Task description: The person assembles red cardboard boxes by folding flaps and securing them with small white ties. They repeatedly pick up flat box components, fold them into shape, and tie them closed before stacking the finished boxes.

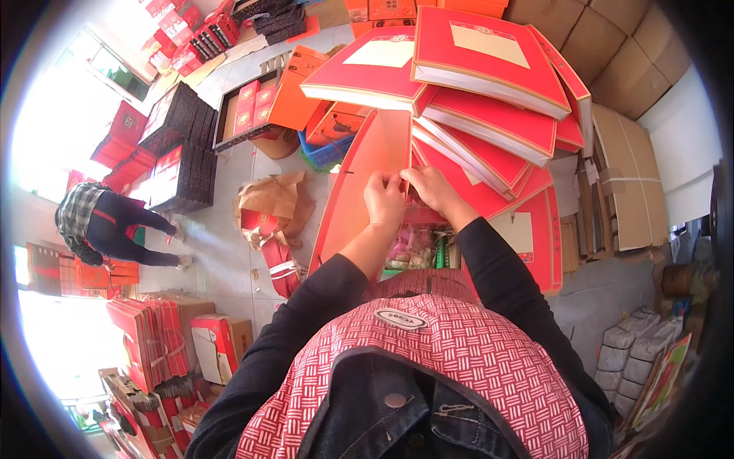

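My left hand (384,200) and my right hand (432,190) meet in front of me, fingertips pinched close together. They are at the right edge of an upright orange-red board (359,187), which has small dark slots or marks on it. Whatever lies between the fingertips is too small to make out. Just beyond and to the right, large flat red gift boxes (489,53) with gold edges and cream panels lie in a fanned, overlapping pile. Below my hands, partly hidden by my arms, a container holds pinkish, wrapped-looking items (411,249) beside something green.
Left of the board stand crumpled brown paper (271,200) and a blue basket (325,153). An open tray of red boxes (248,107) lies farther off. Dark box stacks (180,180) line the left, near a bending person (115,229). Flattened cardboard (631,180) leans at right.
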### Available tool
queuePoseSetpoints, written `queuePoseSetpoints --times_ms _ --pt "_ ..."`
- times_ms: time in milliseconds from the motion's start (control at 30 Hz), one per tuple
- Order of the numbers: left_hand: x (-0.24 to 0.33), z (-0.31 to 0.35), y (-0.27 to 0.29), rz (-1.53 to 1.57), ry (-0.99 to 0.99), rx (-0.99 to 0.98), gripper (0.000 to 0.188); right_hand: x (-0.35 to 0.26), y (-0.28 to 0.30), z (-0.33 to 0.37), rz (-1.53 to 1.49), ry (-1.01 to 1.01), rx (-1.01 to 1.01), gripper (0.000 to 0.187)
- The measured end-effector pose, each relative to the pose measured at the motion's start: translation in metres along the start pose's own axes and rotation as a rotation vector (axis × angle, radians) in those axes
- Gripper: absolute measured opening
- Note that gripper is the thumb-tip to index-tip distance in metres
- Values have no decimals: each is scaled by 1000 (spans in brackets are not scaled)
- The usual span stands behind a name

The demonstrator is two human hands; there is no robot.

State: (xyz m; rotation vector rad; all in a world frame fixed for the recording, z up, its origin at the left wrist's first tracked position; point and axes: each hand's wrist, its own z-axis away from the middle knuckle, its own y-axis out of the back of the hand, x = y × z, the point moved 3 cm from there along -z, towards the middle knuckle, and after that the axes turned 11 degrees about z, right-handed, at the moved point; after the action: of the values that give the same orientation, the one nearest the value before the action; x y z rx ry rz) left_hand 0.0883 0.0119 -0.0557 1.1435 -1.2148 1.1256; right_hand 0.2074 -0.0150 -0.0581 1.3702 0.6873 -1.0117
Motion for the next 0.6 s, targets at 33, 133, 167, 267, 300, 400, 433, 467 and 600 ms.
queuePoseSetpoints --times_ms 33,133,167,267,300,400,433,467,600 --pt "-3 -1 1 3 -22 8 11 -2 0 1 -8 40 30 48" --pt "3 1 0 -165 -423 -91 14 -7 -1 8 77 115 75 43" --pt "4 2 0 -205 -496 -128 12 -5 2 8 181 112 60 42" --pt "2 -1 -1 -84 -423 -190 8 -8 10 10 396 127 -8 37" --pt "-10 -6 -1 111 -201 -175 7 -9 12 12 452 136 -35 36" --pt "-19 -13 -7 604 258 -186 5 18 10 9 142 189 21 35" --pt "-20 -13 -8 755 374 -191 5 21 8 11 17 135 -27 34" --pt "-21 -12 -7 741 400 -188 3 24 5 15 -108 80 -74 33" --pt "-34 -15 1 229 350 -145 7 9 -3 33 -740 -190 -204 27"
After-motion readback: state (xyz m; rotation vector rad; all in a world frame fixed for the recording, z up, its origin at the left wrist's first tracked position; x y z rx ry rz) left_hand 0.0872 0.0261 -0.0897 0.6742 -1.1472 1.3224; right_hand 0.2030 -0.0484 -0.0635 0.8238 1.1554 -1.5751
